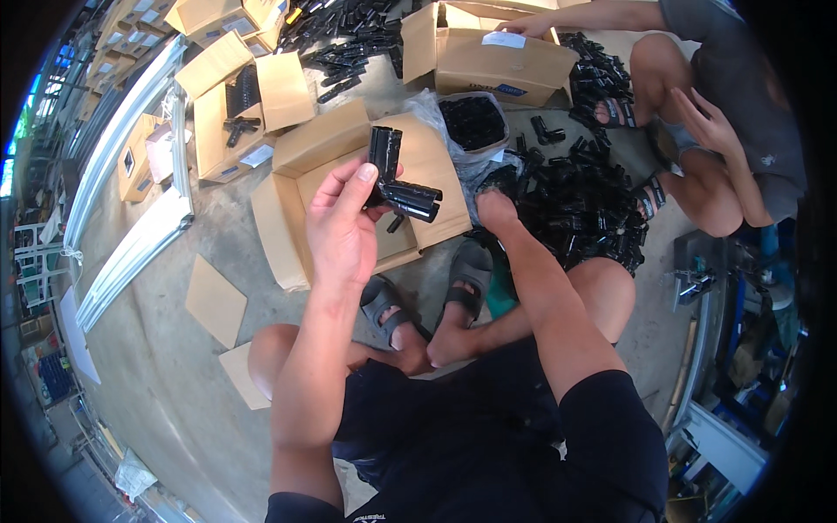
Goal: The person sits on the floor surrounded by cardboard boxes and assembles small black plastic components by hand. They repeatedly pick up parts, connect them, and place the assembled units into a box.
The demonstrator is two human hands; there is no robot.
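Observation:
My left hand (342, 213) is raised over an open cardboard box (301, 187), closed around a glossy black angled tube fitting (384, 166). The thumb presses on its upright arm, while another arm points right. A small black piece (396, 223) shows below it, inside or over the box. On the right, my right hand (497, 209) is closed beside a heap of black fittings (584, 200), next to a clear plastic bag (475, 174). Dark shapes lie at its fingertips; what the fingers grip is hidden.
A co-worker (737, 96) sits at the right, one hand reaching into another cardboard box (506, 65). A bag-lined container (472, 120) full of black pieces stands between. Long white profiles (131, 261) and cardboard pieces (215, 301) lie left. My sandalled feet (427, 301) are near the box.

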